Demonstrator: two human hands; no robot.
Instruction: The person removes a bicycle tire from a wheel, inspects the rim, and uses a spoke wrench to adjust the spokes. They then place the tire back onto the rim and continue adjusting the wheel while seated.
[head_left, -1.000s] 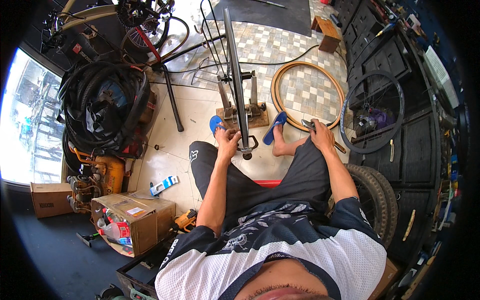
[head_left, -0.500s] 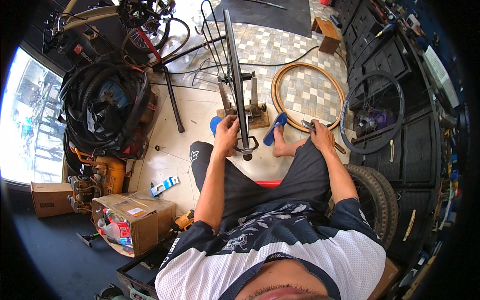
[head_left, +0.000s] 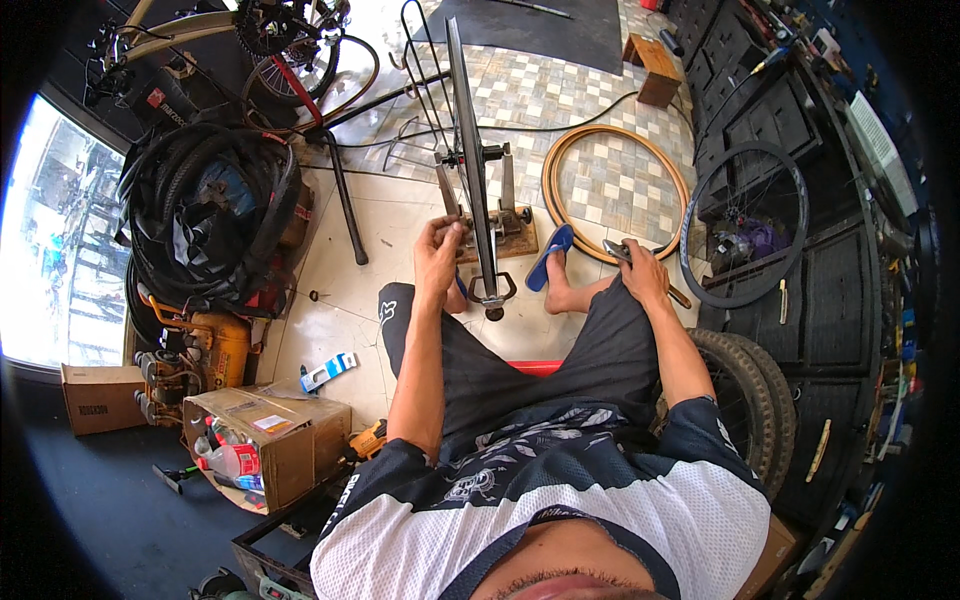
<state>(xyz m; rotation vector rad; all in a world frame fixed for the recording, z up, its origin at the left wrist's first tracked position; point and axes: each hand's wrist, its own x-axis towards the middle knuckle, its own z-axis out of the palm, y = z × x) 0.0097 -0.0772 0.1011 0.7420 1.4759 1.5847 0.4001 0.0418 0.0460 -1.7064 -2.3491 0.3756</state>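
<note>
A bicycle wheel point(head_left: 470, 140) stands upright, edge-on to me, in a truing stand point(head_left: 509, 185) on a wooden base. My left hand point(head_left: 436, 258) is just left of the wheel's near part, apart from the rim. Its fingers are curled with the tips together; whatever they hold, if anything, is too small to make out. Over my right thigh, my right hand point(head_left: 646, 274) is closed around a hand tool with a grey metal end point(head_left: 616, 250). A brown end shows past the other side of that hand; its exact kind is unclear.
Tan tyres point(head_left: 550, 165) lie on the tiled floor beyond my right foot. Another wheel point(head_left: 800, 215) leans against black drawers. At left are piled black tyres point(head_left: 150, 190), an orange compressor point(head_left: 228, 345) and a cardboard box point(head_left: 315, 440) of bottles. A bicycle point(head_left: 160, 35) stands far left.
My left hand has drawn back leftward from the wheel rim, its fingers curling up. My right hand and its tool have stayed in place, and the wheel looks the same.
</note>
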